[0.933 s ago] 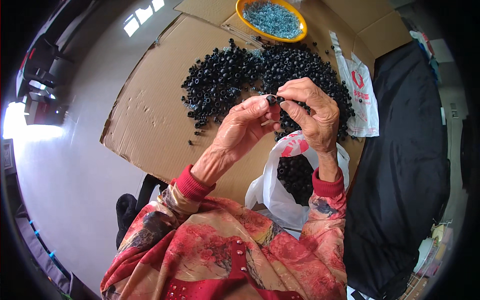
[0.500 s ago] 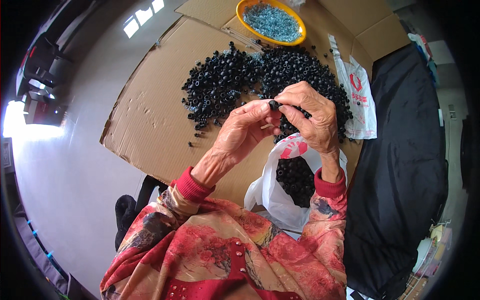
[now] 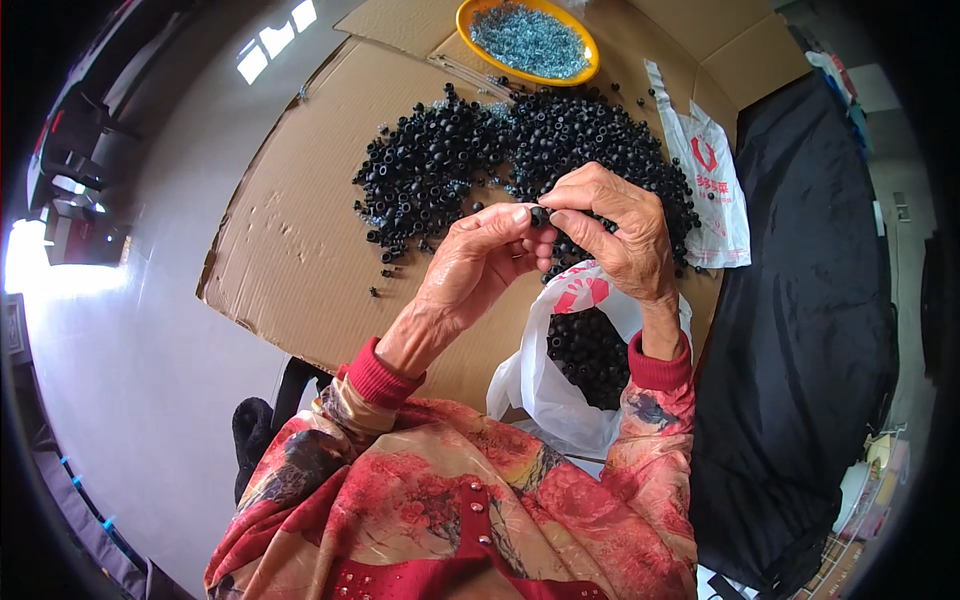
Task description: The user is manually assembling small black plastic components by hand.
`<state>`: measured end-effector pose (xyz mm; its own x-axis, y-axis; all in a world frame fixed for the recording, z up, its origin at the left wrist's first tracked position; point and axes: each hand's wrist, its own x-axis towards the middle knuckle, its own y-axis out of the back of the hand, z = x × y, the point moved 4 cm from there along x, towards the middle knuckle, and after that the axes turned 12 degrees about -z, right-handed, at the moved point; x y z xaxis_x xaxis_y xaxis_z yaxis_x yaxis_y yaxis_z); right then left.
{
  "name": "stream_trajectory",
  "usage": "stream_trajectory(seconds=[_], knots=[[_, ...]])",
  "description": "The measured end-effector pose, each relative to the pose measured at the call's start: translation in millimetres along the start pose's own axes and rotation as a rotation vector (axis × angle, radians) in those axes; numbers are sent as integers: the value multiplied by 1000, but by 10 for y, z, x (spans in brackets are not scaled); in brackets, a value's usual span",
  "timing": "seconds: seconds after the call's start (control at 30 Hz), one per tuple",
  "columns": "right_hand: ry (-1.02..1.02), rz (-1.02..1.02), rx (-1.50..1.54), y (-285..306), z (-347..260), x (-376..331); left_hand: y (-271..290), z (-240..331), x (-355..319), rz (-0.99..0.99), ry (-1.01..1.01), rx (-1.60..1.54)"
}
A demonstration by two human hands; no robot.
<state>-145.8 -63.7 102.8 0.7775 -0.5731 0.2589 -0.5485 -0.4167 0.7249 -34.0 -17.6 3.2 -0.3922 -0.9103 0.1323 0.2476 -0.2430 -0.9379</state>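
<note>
Between thumb and fingers of my left hand (image 3: 468,255) is a small, rounded black plastic cap (image 3: 539,217). My right hand (image 3: 625,235) meets it from the other side, its thumb and forefinger pinched at the cap's edge; whether a smaller part sits between those fingertips is hidden. Just beyond my hands lie a left pile of hollow black caps (image 3: 420,165) and a right pile of black caps (image 3: 590,135), with clear bluish bits among them. Below my right hand, an open white plastic bag (image 3: 525,365) holds more black caps (image 3: 590,355).
Brown cardboard (image 3: 270,235) lies under everything. A yellow bowl (image 3: 463,22) of clear bluish small parts (image 3: 530,42) stands at the far edge. A flattened white bag (image 3: 722,165) lies right of the piles, beside black cloth (image 3: 790,340). Grey floor (image 3: 150,350) extends leftward.
The view has shifted slightly, so the piles and bowl sit a little further left and up. Both hands keep their pinch on the black cap, with only slight finger movement.
</note>
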Motion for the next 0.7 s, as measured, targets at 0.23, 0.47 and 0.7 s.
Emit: stream_trajectory(seconds=[0.23,0.47,0.7], knots=[[-74,29,81,14,23,-9,-46,6,2,15,17,17],[-63,42,45,-2,33,-15,-36,3,2,16,37,12],[-22,29,-39,12,7,-5,-33,15,1,20,60,8]])
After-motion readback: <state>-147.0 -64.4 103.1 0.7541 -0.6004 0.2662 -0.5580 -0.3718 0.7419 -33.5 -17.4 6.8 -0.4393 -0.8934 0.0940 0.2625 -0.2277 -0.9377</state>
